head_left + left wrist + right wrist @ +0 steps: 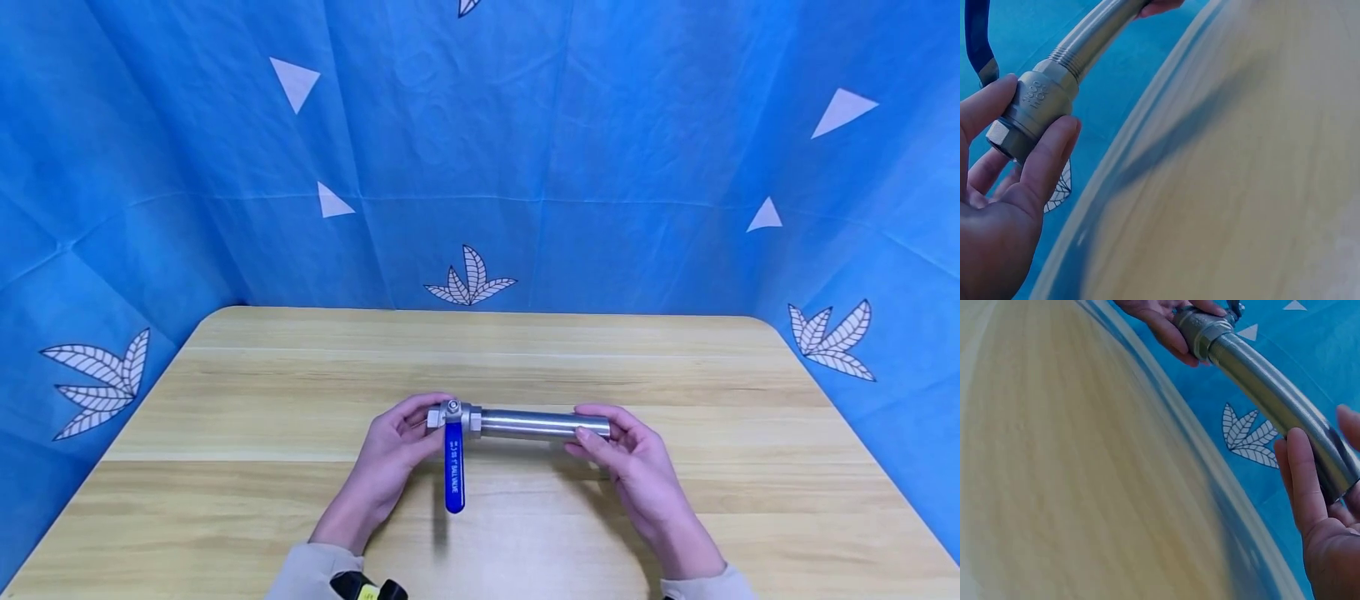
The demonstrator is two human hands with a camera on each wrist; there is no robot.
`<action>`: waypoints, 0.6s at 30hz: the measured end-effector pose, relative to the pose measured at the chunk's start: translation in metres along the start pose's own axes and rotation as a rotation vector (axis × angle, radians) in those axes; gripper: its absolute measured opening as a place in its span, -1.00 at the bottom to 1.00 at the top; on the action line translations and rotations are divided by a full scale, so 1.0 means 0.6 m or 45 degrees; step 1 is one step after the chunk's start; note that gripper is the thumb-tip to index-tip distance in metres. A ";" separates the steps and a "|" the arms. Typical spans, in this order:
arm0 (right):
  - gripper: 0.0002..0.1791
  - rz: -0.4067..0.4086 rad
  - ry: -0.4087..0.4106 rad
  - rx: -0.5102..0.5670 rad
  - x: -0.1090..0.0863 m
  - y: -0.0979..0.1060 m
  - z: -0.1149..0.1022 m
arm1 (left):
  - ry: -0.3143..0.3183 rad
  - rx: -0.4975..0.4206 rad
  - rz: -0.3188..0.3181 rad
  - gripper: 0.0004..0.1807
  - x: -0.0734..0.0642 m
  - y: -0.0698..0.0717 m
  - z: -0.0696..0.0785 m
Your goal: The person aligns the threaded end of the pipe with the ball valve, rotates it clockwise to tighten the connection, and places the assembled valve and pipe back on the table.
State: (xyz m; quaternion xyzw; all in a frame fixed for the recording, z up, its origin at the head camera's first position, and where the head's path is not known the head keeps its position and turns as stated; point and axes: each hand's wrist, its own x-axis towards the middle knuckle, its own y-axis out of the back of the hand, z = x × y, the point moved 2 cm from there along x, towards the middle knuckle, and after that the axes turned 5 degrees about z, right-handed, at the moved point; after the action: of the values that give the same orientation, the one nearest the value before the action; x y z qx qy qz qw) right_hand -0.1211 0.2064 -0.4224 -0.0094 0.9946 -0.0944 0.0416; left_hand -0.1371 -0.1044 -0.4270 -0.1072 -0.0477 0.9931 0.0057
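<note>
A steel ball valve [472, 418] with a blue lever handle [454, 471] sits at the left end of a shiny steel pipe [536, 423]. My left hand [384, 462] grips the valve body, thumb and fingers around its hex end. The lever points toward me, crosswise to the pipe. My right hand [641, 475] holds the pipe's far right end between thumb and fingers. In the left wrist view, a few threads [1067, 59] show where the pipe meets the valve. Both parts are held level above the table, casting a shadow.
The light wood table [300, 375] spreads under both hands. Blue cloth [480, 125] with white leaf and triangle prints hangs behind it and along both sides. A black device with a yellow patch [367, 590] is by the left sleeve.
</note>
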 end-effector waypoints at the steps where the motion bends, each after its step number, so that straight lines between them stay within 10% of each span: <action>1: -0.70 0.001 -0.012 0.001 0.001 -0.001 0.001 | 0.004 -0.007 0.006 -0.43 0.002 0.000 -0.001; 18: -0.78 0.192 -0.135 0.098 0.004 -0.014 0.017 | 0.075 -0.115 0.072 -0.43 0.002 -0.001 -0.012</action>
State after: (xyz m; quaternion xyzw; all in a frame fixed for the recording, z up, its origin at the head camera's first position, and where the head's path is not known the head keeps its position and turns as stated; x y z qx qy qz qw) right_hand -0.1225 0.1958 -0.4311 0.0623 0.9845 -0.1284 0.1015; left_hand -0.1366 -0.1029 -0.4342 -0.1379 -0.0893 0.9861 -0.0258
